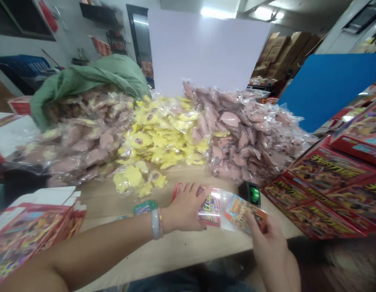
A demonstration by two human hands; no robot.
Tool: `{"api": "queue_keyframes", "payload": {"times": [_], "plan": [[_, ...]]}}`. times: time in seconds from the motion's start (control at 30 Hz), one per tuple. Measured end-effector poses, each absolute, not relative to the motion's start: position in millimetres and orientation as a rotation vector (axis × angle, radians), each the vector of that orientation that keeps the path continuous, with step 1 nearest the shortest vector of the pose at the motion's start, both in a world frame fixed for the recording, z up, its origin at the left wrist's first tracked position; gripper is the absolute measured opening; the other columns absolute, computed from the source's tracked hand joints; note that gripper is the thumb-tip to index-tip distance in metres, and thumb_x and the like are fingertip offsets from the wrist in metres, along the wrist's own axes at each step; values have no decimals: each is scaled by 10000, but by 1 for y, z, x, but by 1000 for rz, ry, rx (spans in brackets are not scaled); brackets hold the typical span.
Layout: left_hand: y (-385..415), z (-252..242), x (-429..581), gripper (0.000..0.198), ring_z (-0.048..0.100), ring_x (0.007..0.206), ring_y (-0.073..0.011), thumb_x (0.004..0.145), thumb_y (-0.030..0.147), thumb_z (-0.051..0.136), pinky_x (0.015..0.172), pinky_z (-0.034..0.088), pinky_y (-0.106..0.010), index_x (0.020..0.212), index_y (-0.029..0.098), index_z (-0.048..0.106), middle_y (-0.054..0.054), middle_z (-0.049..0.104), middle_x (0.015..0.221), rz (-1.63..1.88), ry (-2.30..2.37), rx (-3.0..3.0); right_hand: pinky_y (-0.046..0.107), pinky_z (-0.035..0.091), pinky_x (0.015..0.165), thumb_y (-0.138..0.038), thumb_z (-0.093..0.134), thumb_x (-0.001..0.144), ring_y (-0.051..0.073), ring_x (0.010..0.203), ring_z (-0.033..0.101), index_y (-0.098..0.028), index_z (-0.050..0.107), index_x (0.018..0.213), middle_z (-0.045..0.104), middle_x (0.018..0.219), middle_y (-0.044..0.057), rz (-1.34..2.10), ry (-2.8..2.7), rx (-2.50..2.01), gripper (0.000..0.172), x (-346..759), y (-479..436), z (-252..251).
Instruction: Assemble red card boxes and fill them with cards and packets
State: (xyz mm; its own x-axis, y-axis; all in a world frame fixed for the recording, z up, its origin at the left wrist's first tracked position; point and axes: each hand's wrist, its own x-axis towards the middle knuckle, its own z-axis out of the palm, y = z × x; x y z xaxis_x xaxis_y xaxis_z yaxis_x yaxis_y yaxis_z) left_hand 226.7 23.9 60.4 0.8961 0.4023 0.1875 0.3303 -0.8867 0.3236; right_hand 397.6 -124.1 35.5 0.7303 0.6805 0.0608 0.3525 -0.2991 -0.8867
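My left hand [186,209] lies over a red-and-purple printed plastic packet [212,209] on the table. Its fingers reach across the far side and the thumb rests near the front edge, covering part of the packet. Between thumb and fingers, my right hand [271,239] pinches an orange printed card [238,211], which overlaps the packet's clear right end. Whether the card is inside the clear part or on top of it, I cannot tell. Just beyond the card is a small black holder with a green roll [253,193]. A green printed piece [145,207] lies by my left wrist.
Bagged yellow star-shaped pieces [163,134] are heaped at the back, between bagged pink pieces [243,134] and more spilling from a green sack [93,73]. Red printed boxes [316,190] are stacked right; flat printed cartons [29,235] lie left on the wooden table [163,259].
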Motion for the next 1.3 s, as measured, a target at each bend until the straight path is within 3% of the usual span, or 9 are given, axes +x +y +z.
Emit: {"api": "queue_keyframes", "payload": {"times": [0.23, 0.37, 0.43, 0.53, 0.67, 0.83, 1.0, 1.17, 1.3], "plan": [[-8, 75, 228, 893, 341, 1086, -357, 599, 450, 656, 950, 236, -521, 1345, 138, 278, -170, 396, 1191, 474, 684, 2813, 371, 444, 861, -489, 579, 754, 221, 973, 577, -236, 554, 1130, 595, 1126, 66, 1197, -672, -1338, 455, 383, -111, 81], [-23, 88, 221, 968, 351, 1122, -357, 583, 461, 678, 958, 263, -528, 1371, 141, 217, -172, 393, 1246, 547, 676, 2498, 354, 439, 858, -440, 573, 769, 216, 890, 587, -155, 662, 945, 671, 910, 62, 1417, -1080, -1443, 347, 374, -119, 107], [-29, 96, 213, 809, 431, 1091, -300, 698, 443, 612, 940, 343, -459, 1366, 175, 240, -137, 453, 1229, 436, 506, 2229, 337, 466, 790, -430, 545, 786, 207, 812, 596, -158, 681, 888, 676, 838, 46, 1608, -1274, -1409, 321, 375, -124, 119], [-41, 96, 202, 565, 513, 1040, -211, 832, 339, 493, 893, 427, -330, 1343, 230, 277, -71, 512, 1206, 338, 325, 1755, 303, 485, 690, -428, 578, 755, 211, 752, 598, -186, 697, 798, 677, 798, 49, 1222, -1283, -1579, 273, 383, -135, 123], [-69, 73, 192, 622, 532, 1026, -196, 830, 288, 493, 882, 440, -299, 1358, 215, 171, -87, 495, 1220, 502, 475, 1489, 341, 491, 739, -457, 602, 720, 262, 880, 591, -276, 675, 920, 685, 857, 46, 461, -734, -1671, 280, 381, -159, 99], [-87, 59, 184, 403, 559, 821, -185, 747, 328, 596, 749, 455, -286, 1103, 221, 440, -75, 573, 982, 529, 429, 1807, 409, 484, 792, -538, 479, 768, 295, 906, 618, -251, 679, 991, 693, 880, 98, 1118, -620, -1471, 415, 361, -191, 70], [-88, 34, 199, 209, 549, 799, -180, 790, 305, 537, 718, 433, -295, 927, 197, 423, -41, 580, 861, 346, 756, 1704, 449, 428, 879, -438, 627, 699, 297, 951, 604, -195, 665, 1036, 678, 978, 102, 1526, -502, -1359, 418, 357, -176, 66], [-95, 16, 206, 735, 549, 839, -188, 713, 286, 630, 778, 423, -319, 1284, 176, 181, -43, 569, 922, 388, 956, 1557, 387, 389, 934, -474, 405, 861, 223, 1004, 568, -240, 637, 1093, 642, 1075, 82, 1493, -1171, -1396, 402, 366, -154, 73], [-97, 31, 199, 1011, 541, 885, -216, 660, 321, 683, 801, 419, -342, 1385, 190, -10, -76, 562, 1007, 300, 925, 1606, 333, 461, 807, -391, 536, 813, 213, 898, 600, -262, 637, 1088, 669, 975, 66, 1276, -1361, -1569, 320, 360, -154, 70]]}}
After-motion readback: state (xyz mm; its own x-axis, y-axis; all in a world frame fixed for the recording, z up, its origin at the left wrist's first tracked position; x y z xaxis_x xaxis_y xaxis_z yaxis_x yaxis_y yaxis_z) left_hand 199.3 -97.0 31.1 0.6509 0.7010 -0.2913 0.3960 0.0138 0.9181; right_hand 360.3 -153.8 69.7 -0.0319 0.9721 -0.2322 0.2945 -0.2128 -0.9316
